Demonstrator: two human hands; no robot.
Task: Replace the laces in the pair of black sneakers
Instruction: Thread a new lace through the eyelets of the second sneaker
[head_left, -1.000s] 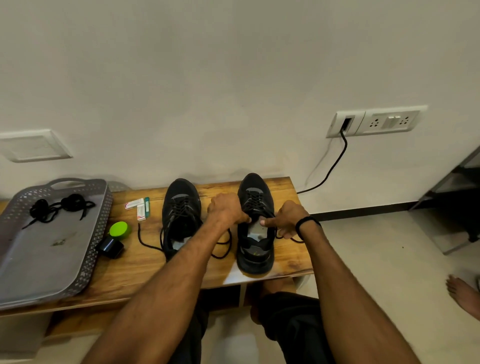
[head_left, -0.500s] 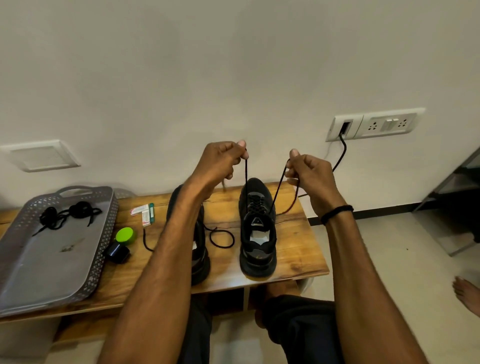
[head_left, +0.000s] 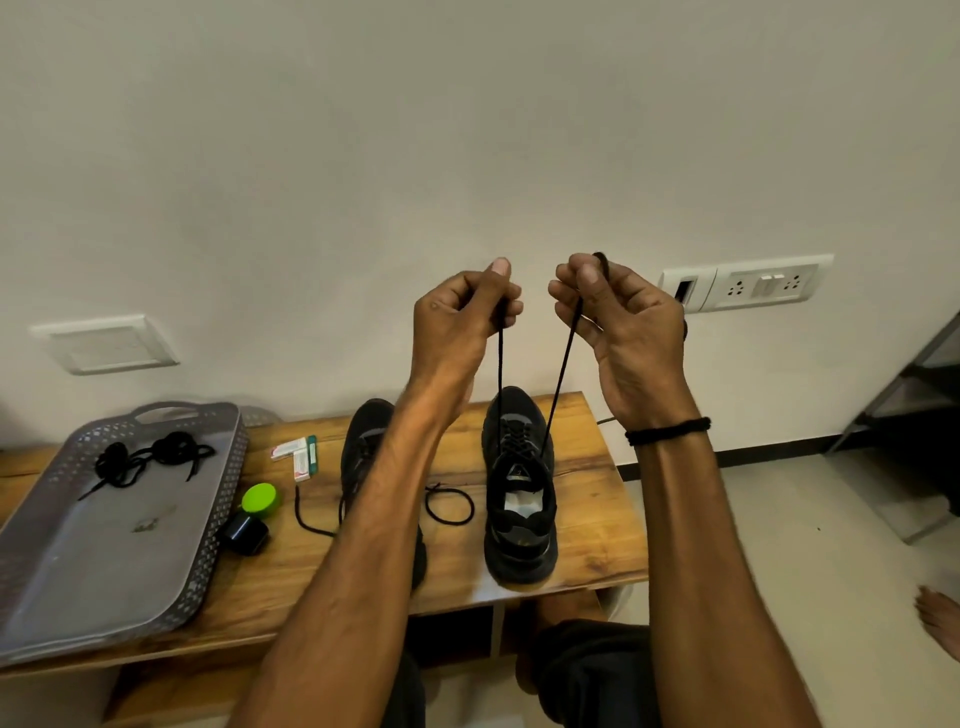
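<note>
Well below the left hand (head_left: 457, 322) and far to its left, a grey perforated tray (head_left: 221, 519) sits on the wooden bench (head_left: 587, 519). The tray holds one tangle of loose black laces (head_left: 150, 457) at its far end. Between the tray and the left forearm lie a green cap (head_left: 260, 499), a small black bottle (head_left: 244, 532) and a small carton (head_left: 296, 454).

Both hands are raised side by side, near each other but apart. The left hand and the right hand (head_left: 623, 332) each pinch one end of a black lace (head_left: 563, 374) between thumb and curled fingers. Its two strands run taut down to the upper eyelets of the right-hand sneaker (head_left: 519, 530).

This sneaker is black and stands upright on the bench directly below the hands, toe toward the wall. The second sneaker (head_left: 363, 447) stands below the left hand, largely hidden by the forearm. A slack lace (head_left: 449, 506) lies on the bench beside it.
</note>
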